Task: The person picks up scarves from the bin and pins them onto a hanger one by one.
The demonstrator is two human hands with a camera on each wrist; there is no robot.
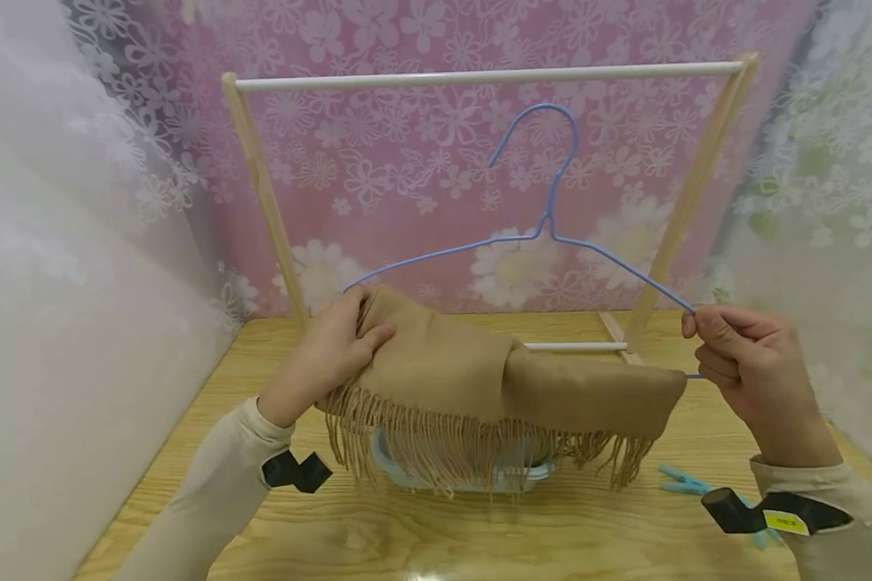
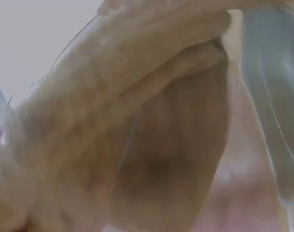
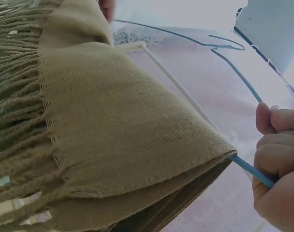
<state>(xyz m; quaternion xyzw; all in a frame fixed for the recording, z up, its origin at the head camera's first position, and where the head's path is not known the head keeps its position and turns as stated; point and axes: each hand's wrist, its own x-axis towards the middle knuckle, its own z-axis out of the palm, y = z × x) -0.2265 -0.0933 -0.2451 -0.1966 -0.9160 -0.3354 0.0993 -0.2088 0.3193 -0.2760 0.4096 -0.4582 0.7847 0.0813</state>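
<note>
A: At the left, your left hand (image 1: 327,351) is clamped on the tan fringed scarf (image 1: 436,355), with your thumb laid across the front of the cloth; most of the other fingers are hidden.

B: And your left wrist view is too blurred to settle those; tan cloth fills much of it. Where does your scarf hang?

A: In the middle, above the table (image 1: 436,537), folded over the lower bar of your blue wire clothes hanger (image 1: 443,252), its fringe hanging along the near edge. The hanger's hook points up, its tip to the left.

B: Below your scarf, a light-blue plastic basin (image 1: 538,478) rests on the table, partly covered by the fringe. On the far side, you face the wooden rack (image 1: 480,78) with its white top rod, before a pink floral backdrop (image 1: 421,177).

A: Further right, a blue clothespin (image 1: 686,482) lies on the table, near your black wrist camera (image 1: 730,510).

B: At the far right, your right hand (image 1: 759,367) is clamped round the hanger's right end, fingers curled, just beside the scarf's edge. Your right wrist view shows the bar running out of the fold into that grip.
</note>
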